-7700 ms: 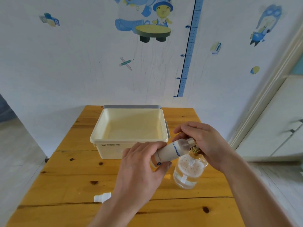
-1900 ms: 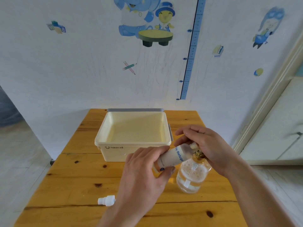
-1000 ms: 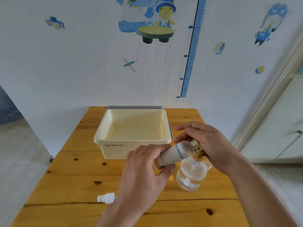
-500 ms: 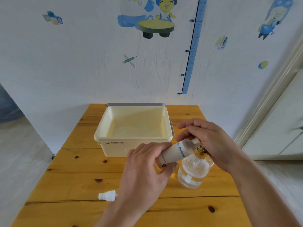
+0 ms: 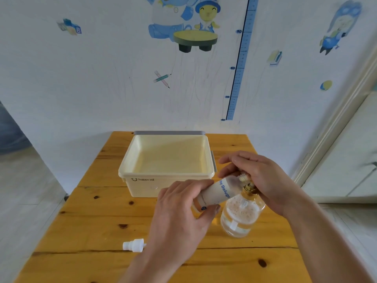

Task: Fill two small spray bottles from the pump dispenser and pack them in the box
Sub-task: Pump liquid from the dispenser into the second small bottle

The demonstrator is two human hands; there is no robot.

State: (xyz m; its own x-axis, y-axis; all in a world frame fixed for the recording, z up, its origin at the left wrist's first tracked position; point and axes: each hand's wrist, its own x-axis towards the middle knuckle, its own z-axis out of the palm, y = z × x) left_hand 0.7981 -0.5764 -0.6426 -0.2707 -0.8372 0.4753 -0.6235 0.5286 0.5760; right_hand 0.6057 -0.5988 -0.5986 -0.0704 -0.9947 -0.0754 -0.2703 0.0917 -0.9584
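the left hand (image 5: 179,213) grips a small spray bottle (image 5: 216,194), fingers wrapped around its lower half, tilting it so its open neck points up and right toward the dispenser (image 5: 241,215). the bottle's base is hidden behind the fingers, and only part of its blue lettering can be read. the right hand (image 5: 263,180) closes over the dispenser's top, covering the pump head; just a bit of gold collar shows beneath it, and whether the neck touches the nozzle cannot be seen. the dispenser is clear glass, standing on the table (image 5: 91,225) just right of the left hand, with foamy liquid inside. a white spray cap (image 5: 133,245) lies alone near the front left, well apart from both hands. the box (image 5: 167,176) sits open behind the hands, its near right corner covered by them. a second bottle is hard to find anywhere. both forearms run off the bottom edge.
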